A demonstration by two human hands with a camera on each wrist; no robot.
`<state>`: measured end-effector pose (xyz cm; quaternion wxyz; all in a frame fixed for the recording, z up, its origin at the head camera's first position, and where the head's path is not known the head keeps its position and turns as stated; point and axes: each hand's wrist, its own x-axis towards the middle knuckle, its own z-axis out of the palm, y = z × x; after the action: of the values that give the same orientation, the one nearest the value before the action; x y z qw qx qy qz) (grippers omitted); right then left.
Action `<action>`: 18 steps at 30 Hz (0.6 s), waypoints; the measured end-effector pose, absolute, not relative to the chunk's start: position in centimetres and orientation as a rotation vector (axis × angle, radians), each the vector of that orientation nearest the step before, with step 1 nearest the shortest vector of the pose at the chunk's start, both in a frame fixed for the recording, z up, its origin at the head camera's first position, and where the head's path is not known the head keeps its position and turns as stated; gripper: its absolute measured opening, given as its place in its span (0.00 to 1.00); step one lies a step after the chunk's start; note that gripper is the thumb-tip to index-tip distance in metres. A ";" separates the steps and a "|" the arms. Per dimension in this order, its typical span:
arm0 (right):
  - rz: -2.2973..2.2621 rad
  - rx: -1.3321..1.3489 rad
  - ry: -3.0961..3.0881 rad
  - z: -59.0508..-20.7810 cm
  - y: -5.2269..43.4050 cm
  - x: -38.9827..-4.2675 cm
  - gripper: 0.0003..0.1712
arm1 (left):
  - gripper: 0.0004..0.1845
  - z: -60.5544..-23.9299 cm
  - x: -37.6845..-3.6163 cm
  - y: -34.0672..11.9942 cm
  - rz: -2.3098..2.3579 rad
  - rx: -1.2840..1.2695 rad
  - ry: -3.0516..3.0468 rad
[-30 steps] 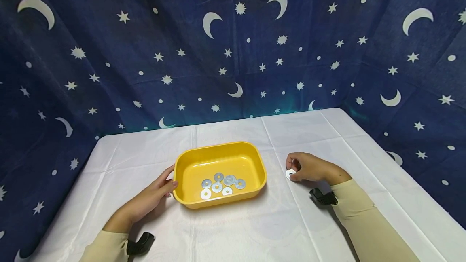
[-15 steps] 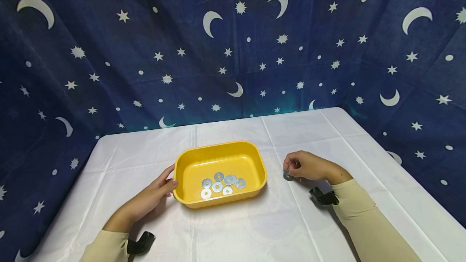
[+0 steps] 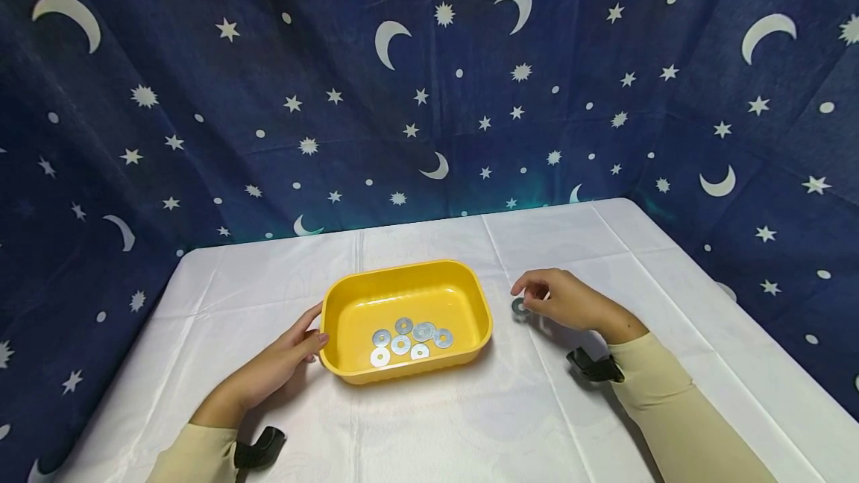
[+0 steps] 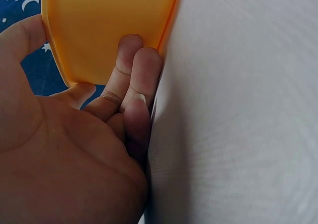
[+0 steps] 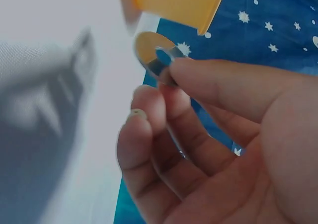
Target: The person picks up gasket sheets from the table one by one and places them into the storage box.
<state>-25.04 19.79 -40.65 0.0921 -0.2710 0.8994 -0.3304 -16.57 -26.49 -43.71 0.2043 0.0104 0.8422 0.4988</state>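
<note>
A yellow plastic tray (image 3: 406, 375) stands on the white-covered table, with several flat metal washers (image 3: 400, 344) lying together on its floor. My left hand (image 3: 285, 360) holds the tray's left end. Its thumb hooks over the rim in the head view, while other fingers lie against the outer wall (image 4: 94, 40) in the left wrist view. To the right of the tray, my right hand (image 3: 570, 300) pinches one more washer (image 5: 145, 46) by its edge between thumb and fingers. That washer is tilted and off the cloth, apart from the tray.
White cloth (image 3: 456, 431) covers the table, with fold lines across it. A dark blue curtain (image 3: 349, 95) printed with moons and stars hangs behind and at the sides. Each wrist carries a black camera mount (image 3: 593, 365).
My right hand has lifted the washer from the table and shifted left and slightly away, nearer the tray. The left hand, the tray and the washers inside have stayed in place.
</note>
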 end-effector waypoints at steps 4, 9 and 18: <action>-1.041 -0.801 2.702 -40.5 19.3 -24.9 0.11 | 0.36 -43.7 -16.6 -26.5 1.389 0.043 2.353; -1.099 -0.746 2.728 -40.3 18.8 -24.7 0.10 | 0.36 -43.7 -16.5 -26.5 1.377 0.035 2.361; -1.230 -0.637 2.732 -39.8 18.0 -24.3 0.09 | 0.37 -43.8 -16.5 -26.4 1.383 0.017 2.357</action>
<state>-24.30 18.04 -39.81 0.0393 -0.2078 0.8912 -0.4013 -16.52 -26.41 -43.77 0.2029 0.0060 0.8446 0.4954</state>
